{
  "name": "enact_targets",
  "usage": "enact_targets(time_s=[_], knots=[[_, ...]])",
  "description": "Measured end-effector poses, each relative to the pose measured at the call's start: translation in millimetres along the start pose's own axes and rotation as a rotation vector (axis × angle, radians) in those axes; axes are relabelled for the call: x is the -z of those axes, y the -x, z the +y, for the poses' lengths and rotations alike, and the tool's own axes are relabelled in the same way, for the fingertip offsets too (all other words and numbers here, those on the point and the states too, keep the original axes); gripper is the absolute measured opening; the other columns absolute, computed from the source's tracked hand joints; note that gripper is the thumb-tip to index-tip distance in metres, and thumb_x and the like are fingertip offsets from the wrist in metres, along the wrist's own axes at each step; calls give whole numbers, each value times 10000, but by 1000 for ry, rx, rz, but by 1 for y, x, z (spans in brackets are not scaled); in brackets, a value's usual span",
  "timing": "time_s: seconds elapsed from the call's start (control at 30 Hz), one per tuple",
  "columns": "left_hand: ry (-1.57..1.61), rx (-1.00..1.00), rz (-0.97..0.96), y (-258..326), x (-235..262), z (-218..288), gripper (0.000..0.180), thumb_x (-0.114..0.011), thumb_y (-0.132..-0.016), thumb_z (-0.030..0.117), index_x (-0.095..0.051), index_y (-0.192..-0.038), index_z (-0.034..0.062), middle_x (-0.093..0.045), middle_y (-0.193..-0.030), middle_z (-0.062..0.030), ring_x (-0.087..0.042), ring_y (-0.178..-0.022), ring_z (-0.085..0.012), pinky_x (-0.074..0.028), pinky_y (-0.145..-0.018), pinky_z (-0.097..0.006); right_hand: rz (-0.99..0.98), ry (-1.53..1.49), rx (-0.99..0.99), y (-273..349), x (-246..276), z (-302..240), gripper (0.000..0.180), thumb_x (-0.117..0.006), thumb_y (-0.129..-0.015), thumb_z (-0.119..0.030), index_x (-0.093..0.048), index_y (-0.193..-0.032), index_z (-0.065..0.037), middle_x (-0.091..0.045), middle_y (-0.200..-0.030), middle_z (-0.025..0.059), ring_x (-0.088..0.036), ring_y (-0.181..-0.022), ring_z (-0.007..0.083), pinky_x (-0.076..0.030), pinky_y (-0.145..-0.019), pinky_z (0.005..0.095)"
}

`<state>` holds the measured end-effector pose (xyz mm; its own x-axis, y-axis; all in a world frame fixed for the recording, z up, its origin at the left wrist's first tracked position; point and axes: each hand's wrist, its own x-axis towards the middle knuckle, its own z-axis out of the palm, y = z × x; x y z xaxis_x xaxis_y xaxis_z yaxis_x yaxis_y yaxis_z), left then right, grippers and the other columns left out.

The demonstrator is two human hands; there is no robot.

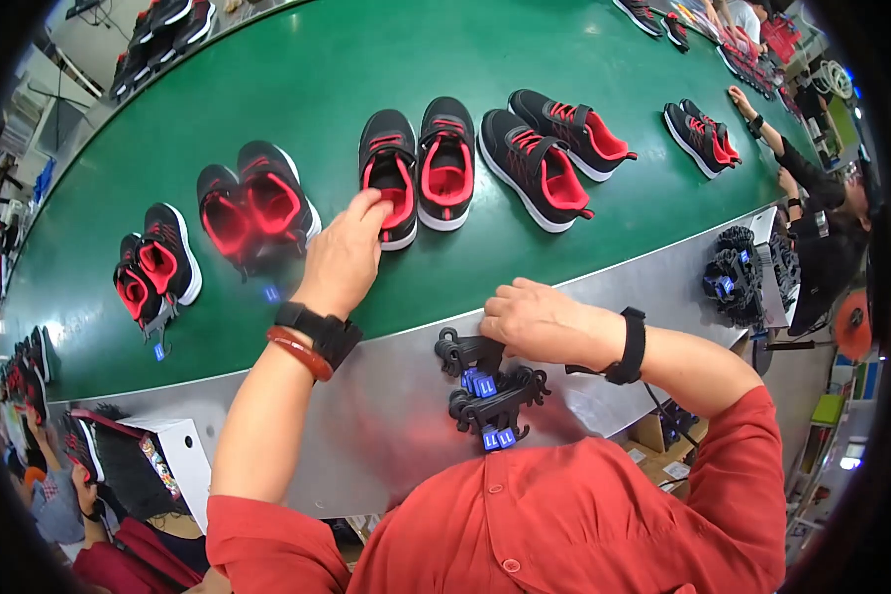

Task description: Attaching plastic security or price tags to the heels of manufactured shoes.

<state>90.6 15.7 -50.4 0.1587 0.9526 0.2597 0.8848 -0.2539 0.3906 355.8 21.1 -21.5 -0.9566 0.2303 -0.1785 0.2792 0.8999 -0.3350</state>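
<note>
My left hand (345, 255) reaches over the green table and closes its fingers on the heel collar of a black sneaker (388, 134) with red lining. The matching sneaker (447, 163) stands upright just right of it. Over the metal edge, my right hand (549, 322) has curled fingers on the topmost of a small pile of black plastic shoe hangers (505, 391); the fingertips are partly hidden. Blue size tags (478, 383) hang from these hangers. To the right, another pair of sneakers (530, 168) stands with heels toward me.
The green table (356, 45) has a metal ledge (386, 396) along my side. A blurred pair (257, 203) and a tagged pair (158, 257) stand to the left. At right are a smaller pair (703, 134), more hangers (733, 277) and a co-worker's hand (741, 99).
</note>
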Motion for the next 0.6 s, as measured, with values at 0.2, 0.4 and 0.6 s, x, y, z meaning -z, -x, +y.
enact_targets(time_s=[0.2, 0.4, 0.6], knots=[[146, -85, 36, 1, -9, -17, 206, -598, -789, 35, -611, -994, 53, -634, -983, -95, -616, -909, -303, -510, -752, -405, -1, -194, -50, 8, 2, 18, 257, -744, -690, -179, -596, -861, -58, -596, -808, 57, -560, -851, 232, -442, -764, 360], [18, -81, 55, 9, -17, 13, 212, -669, -755, 70, -610, -959, 66, -598, -867, -83, -619, -827, -270, -515, -660, -370, 71, -1155, -540, -9, 25, 25, 206, -540, -910, -90, -468, -1085, -9, -659, -790, 64, -633, -639, 117, -510, -556, 247], [-21, -118, 17, 15, -20, 17, 221, -684, -742, 71, -601, -946, 50, -556, -798, -76, -611, -765, -258, -507, -616, -375, 132, -1276, -549, -25, 20, 16, 436, -470, -933, -59, -366, -1354, -7, -653, -800, 76, -632, -642, 119, -528, -566, 251]])
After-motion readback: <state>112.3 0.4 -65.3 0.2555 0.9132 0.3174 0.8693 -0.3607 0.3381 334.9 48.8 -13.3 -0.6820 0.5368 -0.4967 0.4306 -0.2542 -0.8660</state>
